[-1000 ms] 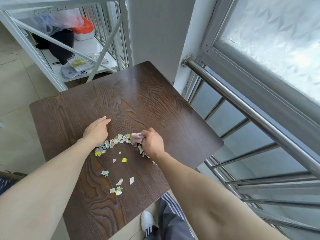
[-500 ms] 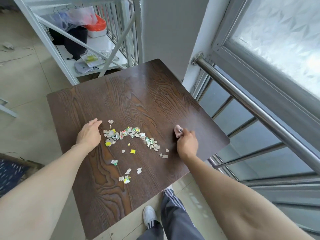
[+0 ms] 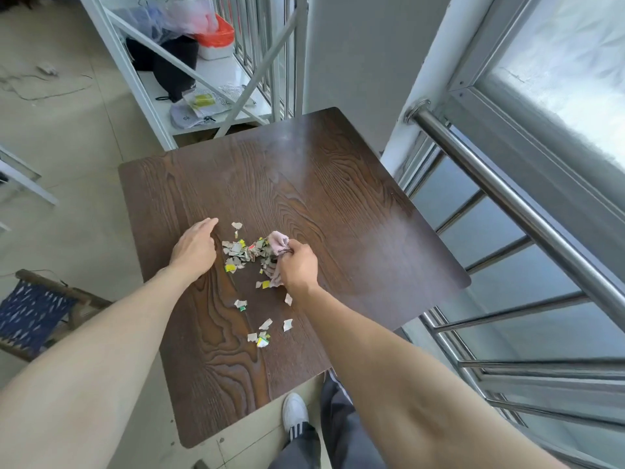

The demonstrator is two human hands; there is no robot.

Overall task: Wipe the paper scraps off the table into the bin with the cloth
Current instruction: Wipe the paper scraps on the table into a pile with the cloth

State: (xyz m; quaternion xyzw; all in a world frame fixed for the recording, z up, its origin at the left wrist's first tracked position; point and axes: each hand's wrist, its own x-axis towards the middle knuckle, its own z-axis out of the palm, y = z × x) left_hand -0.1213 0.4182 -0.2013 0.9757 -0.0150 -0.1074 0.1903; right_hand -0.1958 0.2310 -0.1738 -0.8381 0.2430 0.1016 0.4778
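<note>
Scraps (image 3: 244, 252) now heaped between flat-open left hand (image 3: 195, 247) and right hand (image 3: 297, 265), its grip bunching the cloth (image 3: 276, 243).

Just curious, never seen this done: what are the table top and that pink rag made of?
Table: dark brown wood or wood-look laminate, bold grain lines, slight sheen. Cloth: soft pale pink fabric, crumpled in the right hand.

white shelf rack (image 3: 162, 106), steel railing (image 3: 514, 204), blue stool (image 3: 33, 316)
</note>
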